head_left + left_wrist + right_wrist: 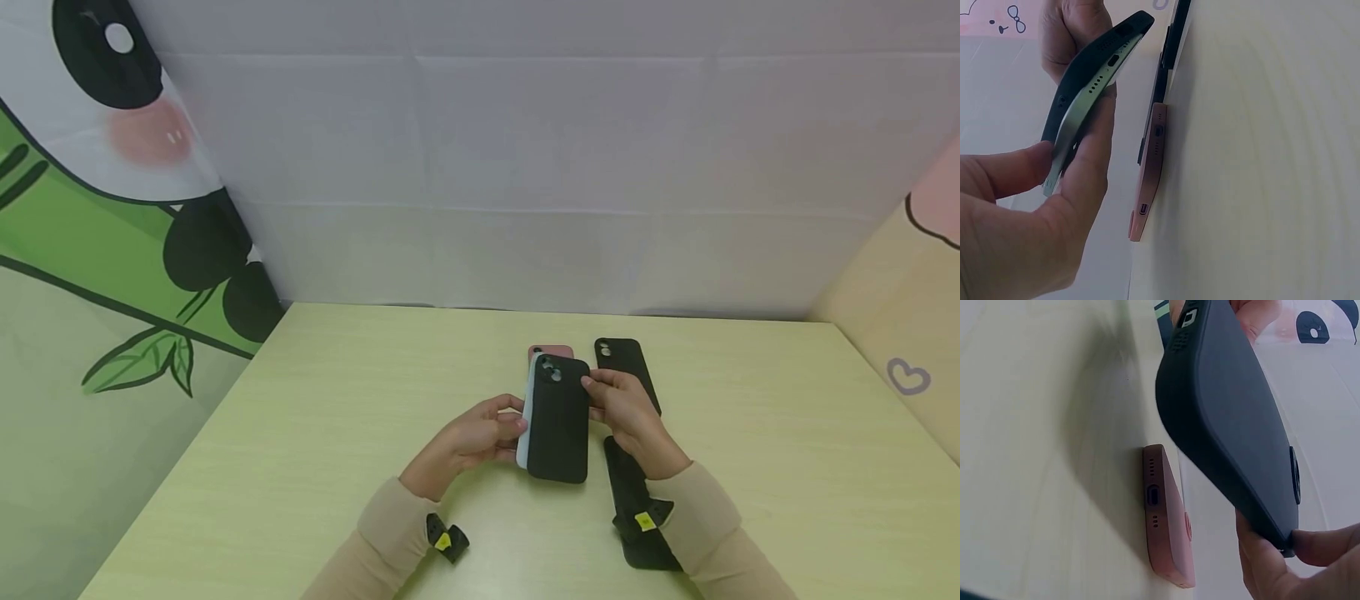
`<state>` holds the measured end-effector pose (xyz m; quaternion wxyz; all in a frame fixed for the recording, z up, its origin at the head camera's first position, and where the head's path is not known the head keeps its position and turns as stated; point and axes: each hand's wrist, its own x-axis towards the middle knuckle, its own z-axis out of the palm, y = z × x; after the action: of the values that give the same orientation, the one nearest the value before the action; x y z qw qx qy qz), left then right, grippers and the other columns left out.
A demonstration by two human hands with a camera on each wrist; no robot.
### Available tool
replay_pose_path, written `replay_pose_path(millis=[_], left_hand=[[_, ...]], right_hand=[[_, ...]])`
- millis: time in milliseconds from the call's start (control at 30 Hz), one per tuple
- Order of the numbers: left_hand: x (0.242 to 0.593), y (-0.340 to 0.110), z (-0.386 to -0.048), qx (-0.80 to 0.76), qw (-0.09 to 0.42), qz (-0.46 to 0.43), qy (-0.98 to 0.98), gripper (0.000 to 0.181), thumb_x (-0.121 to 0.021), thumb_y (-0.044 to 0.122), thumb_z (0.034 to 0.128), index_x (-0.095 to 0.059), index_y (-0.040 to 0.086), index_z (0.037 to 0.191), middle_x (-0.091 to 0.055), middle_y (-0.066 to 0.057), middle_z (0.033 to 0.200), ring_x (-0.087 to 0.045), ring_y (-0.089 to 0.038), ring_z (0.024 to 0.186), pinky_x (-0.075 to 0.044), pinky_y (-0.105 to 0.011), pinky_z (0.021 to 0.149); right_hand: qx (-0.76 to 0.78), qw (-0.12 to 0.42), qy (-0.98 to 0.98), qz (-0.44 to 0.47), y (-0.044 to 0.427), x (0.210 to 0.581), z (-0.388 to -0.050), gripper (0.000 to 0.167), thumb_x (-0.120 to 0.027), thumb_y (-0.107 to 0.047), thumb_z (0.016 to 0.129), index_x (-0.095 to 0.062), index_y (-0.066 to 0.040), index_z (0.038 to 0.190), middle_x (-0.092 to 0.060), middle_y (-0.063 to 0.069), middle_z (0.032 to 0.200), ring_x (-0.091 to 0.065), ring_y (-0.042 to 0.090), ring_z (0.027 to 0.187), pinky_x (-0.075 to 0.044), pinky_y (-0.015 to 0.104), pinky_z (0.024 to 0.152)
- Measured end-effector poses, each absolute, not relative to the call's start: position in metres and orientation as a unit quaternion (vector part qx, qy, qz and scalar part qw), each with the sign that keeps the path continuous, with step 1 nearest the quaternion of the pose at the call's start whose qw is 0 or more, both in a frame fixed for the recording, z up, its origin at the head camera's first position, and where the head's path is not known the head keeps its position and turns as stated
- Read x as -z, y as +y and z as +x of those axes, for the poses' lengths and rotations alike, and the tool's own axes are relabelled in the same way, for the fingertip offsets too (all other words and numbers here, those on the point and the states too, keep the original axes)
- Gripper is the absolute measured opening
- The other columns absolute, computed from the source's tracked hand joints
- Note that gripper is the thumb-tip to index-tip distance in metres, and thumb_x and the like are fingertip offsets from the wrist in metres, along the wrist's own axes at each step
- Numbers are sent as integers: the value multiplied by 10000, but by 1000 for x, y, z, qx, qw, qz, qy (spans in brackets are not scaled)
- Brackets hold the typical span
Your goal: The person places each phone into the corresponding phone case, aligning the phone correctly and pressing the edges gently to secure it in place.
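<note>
Above the table, both hands hold a black phone case (558,421) with a pale blue-white case (524,446) behind it, the pale one showing along the left edge. The left hand (480,435) grips the pale case's left side, thumb in front. Pinching the black case near its upper right corner is the right hand (626,412). In the left wrist view the black case (1072,81) and the pale case (1082,106) lie against each other, slightly splayed. The right wrist view shows the black case's back (1235,406) and the right thumb and fingers (1310,562) at its corner.
A pink case (562,351) lies on the table (337,400) behind the held cases. One black case (622,357) lies at the back right, another (621,483) nearer, partly under the right forearm. Cuffs carry small black devices with yellow marks. A white wall cloth (487,167) hangs behind.
</note>
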<state>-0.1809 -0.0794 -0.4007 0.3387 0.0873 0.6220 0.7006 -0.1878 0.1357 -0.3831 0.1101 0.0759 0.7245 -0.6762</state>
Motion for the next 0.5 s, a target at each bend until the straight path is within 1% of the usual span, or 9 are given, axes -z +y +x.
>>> replay_pose_path(millis=[100,200,300,400,500], left_hand=[[400,-78,-179,-700,339,86,622,151,-438,33,944,-434,36,1096,-637,-7,924,-608,-150,796,-518,-289,677],[400,-76,-179,-697,335,93,627,172,-475,51,936,-427,27,1099,-647,-112,1031,-627,-163,828,-529,-313,713],[401,-75,-178,-695,330,98,631,240,-532,18,897,-422,7,1111,-621,-195,1116,-642,-170,841,-536,-346,750],[402,-74,-177,-697,323,95,634,308,-568,-39,854,-419,-7,1121,-611,-212,1128,-649,-174,840,-535,-370,774],[402,-74,-177,-696,318,92,637,332,-576,-63,837,-416,-8,1122,-608,-207,1134,-649,-176,853,-531,-376,790]], right_hand=[[676,110,724,80,136,384,-187,436,-425,-101,966,-319,96,1340,-438,153,1169,-508,96,851,-469,170,662],[677,108,723,85,136,384,-187,434,-434,-109,964,-327,96,1332,-439,150,1157,-506,107,848,-472,174,658],[678,106,722,88,136,385,-188,427,-440,-111,963,-336,96,1321,-445,139,1133,-509,106,842,-475,175,658],[681,105,719,89,136,385,-188,423,-439,-111,963,-339,97,1318,-450,129,1119,-519,96,839,-481,173,663],[683,105,717,90,136,385,-189,417,-437,-108,963,-341,94,1315,-454,120,1109,-531,83,832,-486,172,666]])
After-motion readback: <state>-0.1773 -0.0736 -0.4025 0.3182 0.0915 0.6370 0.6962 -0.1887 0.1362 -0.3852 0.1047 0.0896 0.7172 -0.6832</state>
